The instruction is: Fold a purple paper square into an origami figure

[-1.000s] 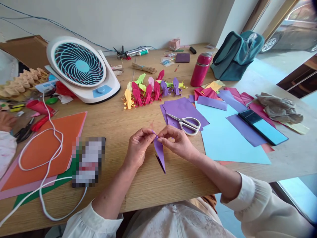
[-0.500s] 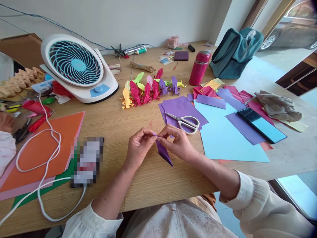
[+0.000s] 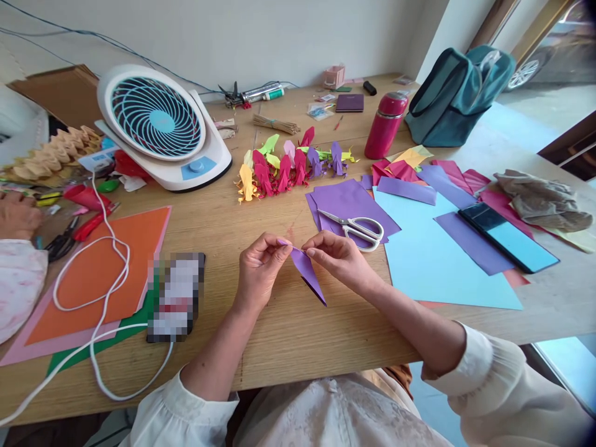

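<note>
A folded piece of purple paper [image 3: 305, 270] hangs between my hands above the table, its long end pointing down and toward me. My left hand [image 3: 261, 264] pinches the upper tip between thumb and fingers. At the paper's right edge, my right hand [image 3: 338, 256] is pinched closed; its thumb and fingertip meet at a small bit I cannot make out. White-handled scissors [image 3: 361, 231] lie beyond my right hand on purple sheets [image 3: 347, 197]. Folded paper figures [image 3: 285, 171] in pink, yellow, green and purple stand in a cluster farther back.
A white fan [image 3: 162, 124] stands at back left. A charging phone [image 3: 176, 298] and orange paper [image 3: 105, 273] lie left, near another person's hand [image 3: 18, 214]. Right are light-blue paper [image 3: 433, 264], a dark phone [image 3: 507, 237], a pink flask [image 3: 385, 127] and a teal bag [image 3: 459, 99].
My hands have moved slightly apart, and my right hand has shifted to the paper's right edge. More of the purple paper shows. The view has turned a little left.
</note>
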Demonstrator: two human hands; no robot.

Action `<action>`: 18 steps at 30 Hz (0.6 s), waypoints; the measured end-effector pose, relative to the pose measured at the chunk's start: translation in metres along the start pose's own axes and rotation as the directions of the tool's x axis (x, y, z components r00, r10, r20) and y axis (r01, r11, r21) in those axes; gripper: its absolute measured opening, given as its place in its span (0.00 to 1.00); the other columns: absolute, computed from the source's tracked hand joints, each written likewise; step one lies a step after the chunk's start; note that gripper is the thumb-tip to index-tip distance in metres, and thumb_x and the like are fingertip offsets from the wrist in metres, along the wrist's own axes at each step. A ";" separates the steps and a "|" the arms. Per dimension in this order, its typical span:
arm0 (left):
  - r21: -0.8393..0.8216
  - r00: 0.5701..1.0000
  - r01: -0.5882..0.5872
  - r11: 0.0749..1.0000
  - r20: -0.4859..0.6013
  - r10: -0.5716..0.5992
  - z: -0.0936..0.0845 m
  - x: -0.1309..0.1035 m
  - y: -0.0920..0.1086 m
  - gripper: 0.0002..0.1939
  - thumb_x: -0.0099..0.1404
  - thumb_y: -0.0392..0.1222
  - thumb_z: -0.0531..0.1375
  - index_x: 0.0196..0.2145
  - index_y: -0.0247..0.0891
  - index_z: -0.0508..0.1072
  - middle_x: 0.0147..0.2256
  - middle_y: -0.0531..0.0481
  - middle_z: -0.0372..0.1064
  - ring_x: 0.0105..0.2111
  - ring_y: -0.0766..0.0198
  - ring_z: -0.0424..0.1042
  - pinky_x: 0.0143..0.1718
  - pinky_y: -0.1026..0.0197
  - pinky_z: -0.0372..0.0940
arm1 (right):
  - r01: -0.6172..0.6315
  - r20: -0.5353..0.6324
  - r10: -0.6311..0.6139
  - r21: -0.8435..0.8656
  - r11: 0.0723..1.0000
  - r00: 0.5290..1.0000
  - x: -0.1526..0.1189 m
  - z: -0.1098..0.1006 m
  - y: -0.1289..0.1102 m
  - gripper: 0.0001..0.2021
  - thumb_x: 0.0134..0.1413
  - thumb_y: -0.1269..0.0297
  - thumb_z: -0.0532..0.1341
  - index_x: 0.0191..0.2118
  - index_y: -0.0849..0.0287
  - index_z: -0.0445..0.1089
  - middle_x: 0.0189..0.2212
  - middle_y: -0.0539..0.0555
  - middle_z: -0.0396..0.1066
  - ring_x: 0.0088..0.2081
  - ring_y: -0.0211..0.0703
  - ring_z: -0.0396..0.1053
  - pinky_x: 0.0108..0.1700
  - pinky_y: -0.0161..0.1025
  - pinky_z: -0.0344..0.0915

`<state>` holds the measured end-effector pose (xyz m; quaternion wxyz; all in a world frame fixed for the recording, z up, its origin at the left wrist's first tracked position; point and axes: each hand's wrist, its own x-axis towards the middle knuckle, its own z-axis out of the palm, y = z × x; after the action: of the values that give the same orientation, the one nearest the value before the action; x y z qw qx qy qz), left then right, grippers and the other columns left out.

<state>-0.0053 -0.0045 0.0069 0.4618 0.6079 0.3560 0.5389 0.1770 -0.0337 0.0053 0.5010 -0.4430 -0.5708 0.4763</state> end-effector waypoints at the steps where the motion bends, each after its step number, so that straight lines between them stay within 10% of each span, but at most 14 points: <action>1: 0.003 1.000 -0.005 1.000 0.005 0.005 0.000 0.000 0.001 0.08 0.62 0.44 0.68 0.31 0.39 0.75 0.30 0.53 0.72 0.32 0.67 0.70 0.37 0.66 0.65 | 0.011 0.002 -0.011 -0.024 1.000 1.000 -0.001 0.001 -0.001 0.10 0.58 0.55 0.65 0.36 0.57 0.73 0.33 0.52 0.74 0.34 0.40 0.70 0.37 0.38 0.67; 18: 0.126 0.975 -0.172 0.977 0.161 0.151 0.004 -0.003 0.010 0.05 0.65 0.37 0.65 0.31 0.39 0.73 0.30 0.54 0.69 0.33 0.68 0.69 0.37 0.65 0.64 | 0.277 0.003 -0.287 -0.274 0.921 0.958 -0.008 0.006 -0.007 0.04 0.60 0.66 0.63 0.33 0.55 0.71 0.31 0.52 0.70 0.34 0.40 0.69 0.38 0.40 0.68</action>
<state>-0.0025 -0.0118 0.0156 0.3983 0.7047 0.3060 0.5012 0.1720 -0.0436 0.0107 0.5095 -0.4293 -0.6790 0.3083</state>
